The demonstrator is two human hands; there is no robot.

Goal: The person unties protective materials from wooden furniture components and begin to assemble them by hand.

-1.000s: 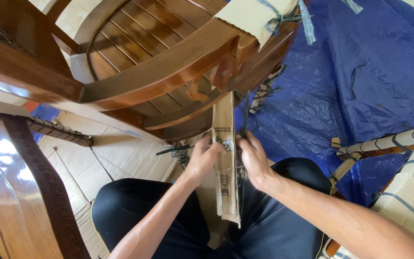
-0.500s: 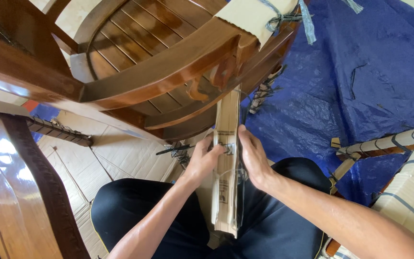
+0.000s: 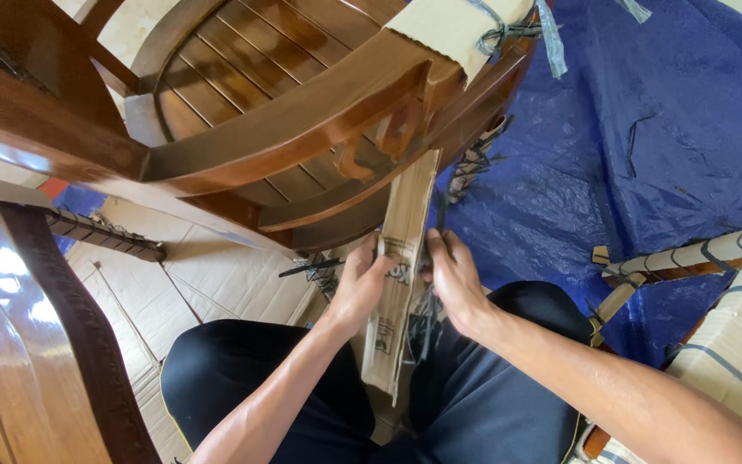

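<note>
Cardboard strip (image 3: 401, 275) hides left hand (image 3: 361, 283) fingertips.

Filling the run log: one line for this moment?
left hand: grips cardboard strip | right hand: grips strip | strip against wooden chair

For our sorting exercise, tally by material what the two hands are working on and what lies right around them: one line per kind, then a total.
Cardboard: 2 – the folded cardboard strip gripped by the left hand and right hand, and the flattened cardboard sheets
Polished wood: 1 – the wooden chair
Plastic sheeting: 1 – the blue tarpaulin
Total: 4
</note>
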